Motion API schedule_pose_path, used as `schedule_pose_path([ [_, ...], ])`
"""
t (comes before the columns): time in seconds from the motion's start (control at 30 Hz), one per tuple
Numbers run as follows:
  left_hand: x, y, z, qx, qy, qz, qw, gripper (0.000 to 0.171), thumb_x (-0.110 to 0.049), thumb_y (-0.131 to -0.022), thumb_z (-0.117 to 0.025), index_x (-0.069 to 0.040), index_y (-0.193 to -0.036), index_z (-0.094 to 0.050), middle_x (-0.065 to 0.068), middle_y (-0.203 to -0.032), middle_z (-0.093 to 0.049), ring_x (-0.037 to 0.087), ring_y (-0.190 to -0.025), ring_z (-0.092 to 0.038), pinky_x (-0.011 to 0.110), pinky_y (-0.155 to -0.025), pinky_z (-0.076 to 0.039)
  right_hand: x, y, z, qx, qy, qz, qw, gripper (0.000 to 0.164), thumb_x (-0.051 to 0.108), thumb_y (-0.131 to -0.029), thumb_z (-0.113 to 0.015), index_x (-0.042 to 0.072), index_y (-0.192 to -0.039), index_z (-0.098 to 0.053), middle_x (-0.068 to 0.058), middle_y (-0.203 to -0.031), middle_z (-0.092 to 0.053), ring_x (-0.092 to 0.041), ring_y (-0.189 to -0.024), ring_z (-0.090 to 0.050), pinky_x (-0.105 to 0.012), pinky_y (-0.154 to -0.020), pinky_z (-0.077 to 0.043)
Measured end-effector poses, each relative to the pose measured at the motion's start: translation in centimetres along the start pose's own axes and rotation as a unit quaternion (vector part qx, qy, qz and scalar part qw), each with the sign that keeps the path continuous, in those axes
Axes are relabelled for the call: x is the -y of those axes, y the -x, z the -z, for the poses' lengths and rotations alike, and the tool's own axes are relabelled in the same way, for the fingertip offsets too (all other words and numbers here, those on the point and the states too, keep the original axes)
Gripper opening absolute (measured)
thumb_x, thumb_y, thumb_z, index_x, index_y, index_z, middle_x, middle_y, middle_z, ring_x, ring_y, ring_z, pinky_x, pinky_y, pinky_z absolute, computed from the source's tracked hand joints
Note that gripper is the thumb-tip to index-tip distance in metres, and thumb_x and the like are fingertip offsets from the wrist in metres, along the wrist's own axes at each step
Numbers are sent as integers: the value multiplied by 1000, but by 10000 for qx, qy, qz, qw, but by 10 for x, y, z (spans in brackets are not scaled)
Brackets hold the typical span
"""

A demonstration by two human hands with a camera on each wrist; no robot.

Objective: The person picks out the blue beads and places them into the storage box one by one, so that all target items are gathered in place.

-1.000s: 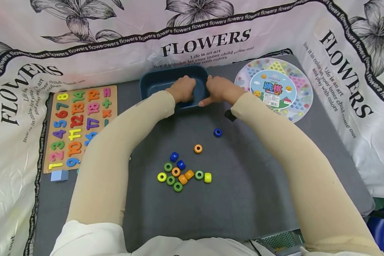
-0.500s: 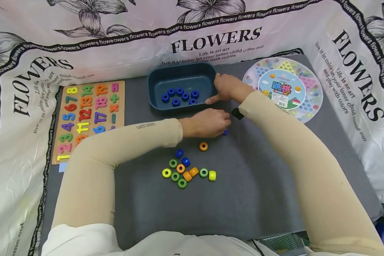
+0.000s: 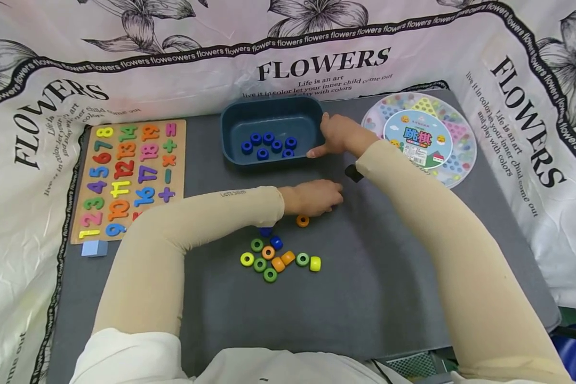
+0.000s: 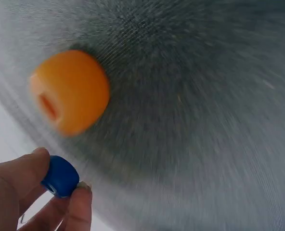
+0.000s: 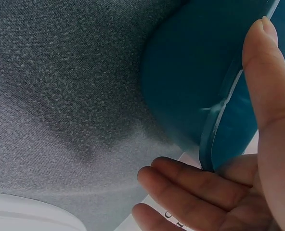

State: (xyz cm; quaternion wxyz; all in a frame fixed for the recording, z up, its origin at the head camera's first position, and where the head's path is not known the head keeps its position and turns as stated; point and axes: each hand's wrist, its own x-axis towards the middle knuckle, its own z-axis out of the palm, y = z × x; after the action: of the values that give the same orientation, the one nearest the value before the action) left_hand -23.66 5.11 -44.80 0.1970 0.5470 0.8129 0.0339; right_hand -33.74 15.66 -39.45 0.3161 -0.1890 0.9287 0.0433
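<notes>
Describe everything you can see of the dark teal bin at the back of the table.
The dark teal bin is an open-topped, roughly rectangular tub with rounded corners, a narrow rim and smooth, plastic-looking walls. It sits upright on the gray table, between the number board and the round game set. Seven blue beads are visible inside. The right grip touches its right end, thumb at the near corner.

A clear strip of desk between left hand and bin; right hand blocks the bin's right end, orange bead crowding the left hand's near side.
</notes>
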Motion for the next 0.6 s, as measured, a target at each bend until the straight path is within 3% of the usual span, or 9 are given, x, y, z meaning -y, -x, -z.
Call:
schedule_pose_path([
  [0.1,4,19,25,17,10,-82,10000,23,-20,-89,-62,-10,-109,-65,5,-105,-58,16,-89,-57,31,-81,-48,-1,1,1,-106,44,162,9998,114,66,-80,-53,-14,-143,0,-36,-144,-26,-45,-131,-34,-50,-108,-31],
  [0.2,23,47,64,-113,40,-40,9999,21,-20,-88,-63,-8,-105,-67,6,-101,-59,18,-88,-56,33,-80,-47,0,1,4,-209,149,323,9991,110,60,-83,-55,-17,-141,-3,-38,-138,-33,-45,-125,-41,-50,-105,-35],
  [0.3,57,69,104,-383,85,358,9986,22,-19,-88,-62,-5,-103,-67,10,-101,-59,23,-91,-54,38,-84,-44,0,0,6,-177,150,289,9993,110,61,-82,-56,-17,-141,-5,-38,-138,-34,-45,-125,-41,-50,-105,-34],
  [0.37,86,75,120,-616,215,812,9946,26,-20,-88,-61,-2,-108,-66,14,-105,-61,27,-96,-54,41,-89,-43,0,-1,5,-86,27,175,9998,114,65,-80,-56,-16,-142,-5,-36,-141,-30,-44,-128,-38,-50,-107,-32],
  [0.47,126,74,124,-952,587,1556,9815,29,-17,-87,-63,0,-110,-66,18,-109,-64,31,-101,-56,43,-93,-42,0,-2,4,-35,-209,26,9998,116,67,-77,-56,-13,-144,-4,-34,-146,-24,-43,-133,-32,-49,-111,-26],
  [0.53,147,67,116,-1097,887,1871,9722,30,-18,-86,-65,0,-109,-66,17,-111,-65,31,-104,-57,42,-95,-43,0,-1,3,-2,-340,-56,9994,116,66,-77,-57,-11,-144,-3,-33,-147,-22,-42,-135,-29,-49,-112,-24],
  [0.6,160,59,103,-1027,1124,2061,9666,32,-18,-84,-66,1,-110,-66,17,-114,-65,30,-107,-56,42,-97,-42,1,1,3,-4,-429,-122,9990,116,66,-76,-57,-10,-145,-2,-32,-148,-21,-41,-136,-29,-49,-112,-24],
])
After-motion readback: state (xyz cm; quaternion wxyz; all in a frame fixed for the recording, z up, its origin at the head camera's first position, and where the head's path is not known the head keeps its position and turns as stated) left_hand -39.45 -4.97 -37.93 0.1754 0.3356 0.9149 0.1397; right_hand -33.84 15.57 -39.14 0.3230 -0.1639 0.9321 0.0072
